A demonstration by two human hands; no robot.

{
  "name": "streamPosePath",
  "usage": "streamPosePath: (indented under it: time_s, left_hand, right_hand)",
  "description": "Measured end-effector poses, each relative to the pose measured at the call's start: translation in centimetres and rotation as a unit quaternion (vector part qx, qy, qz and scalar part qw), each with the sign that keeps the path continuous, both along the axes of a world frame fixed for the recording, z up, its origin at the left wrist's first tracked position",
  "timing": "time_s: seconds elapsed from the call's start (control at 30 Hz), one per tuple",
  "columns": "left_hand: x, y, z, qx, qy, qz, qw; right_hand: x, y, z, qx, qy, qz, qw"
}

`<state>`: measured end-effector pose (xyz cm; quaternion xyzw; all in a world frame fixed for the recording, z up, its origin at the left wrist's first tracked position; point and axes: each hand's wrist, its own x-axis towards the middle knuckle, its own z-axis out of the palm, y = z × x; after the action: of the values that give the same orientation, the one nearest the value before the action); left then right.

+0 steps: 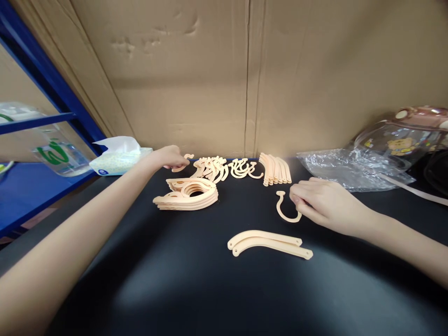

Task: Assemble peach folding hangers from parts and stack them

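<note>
Two bare hands over a black table [168, 284], seen from your own head. Your right hand [322, 203] pinches the right end of a pale curved hook [284, 216], thumb and fingers together. The hook extends to the left of the grip, its bowl on the near side and its free, broadened end turned to the far side. The relation to note is that between this grip and the pair of curved bars [273, 245]: they lie on the near side and to the left of your right hand, apart from it and from the hook, their long axes running left to right, with the right ends slightly nearer to you. The two bars lie side by side, bent the same way. Your right hand is clearly the nearer to them; your left hand [172, 157] is well apart, at the far left, fingers curled beside a small curved piece [178, 169]. You cannot tell here whether those fingers are clamped on it. Just to the near side of your left hand lies a stack of joined pieces [187, 204]; a row of curved bars [276, 169] stands beyond the hook
</note>
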<state>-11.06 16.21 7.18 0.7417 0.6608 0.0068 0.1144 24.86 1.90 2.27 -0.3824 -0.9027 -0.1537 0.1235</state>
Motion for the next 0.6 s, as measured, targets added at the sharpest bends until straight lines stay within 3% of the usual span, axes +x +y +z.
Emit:
streamPosePath:
  time_s: [0.17, 0.33, 0.43, 0.6]
  left_hand:
    - [1.4, -1.2, 2.5, 0.063, -0.002, 0.001, 0.998]
    - [5.9, -4.7, 4.6, 0.093, -0.036, -0.083, 0.992]
    - [9.2, -7.9, 4.3, 0.049, -0.045, -0.146, 0.987]
    - [12.1, -11.6, 1.8, -0.057, -0.016, -0.235, 0.97]
  right_hand:
    - [0.1, 0.0, -0.1, 0.002, 0.001, 0.0, 1.0]
    - [0.1, 0.1, -0.2, 0.009, -0.004, -0.002, 1.0]
    - [0.0, 0.2, -0.2, 0.013, -0.006, -0.007, 1.0]
    - [0.1, 0.3, -0.3, 0.008, -0.007, -0.008, 1.0]
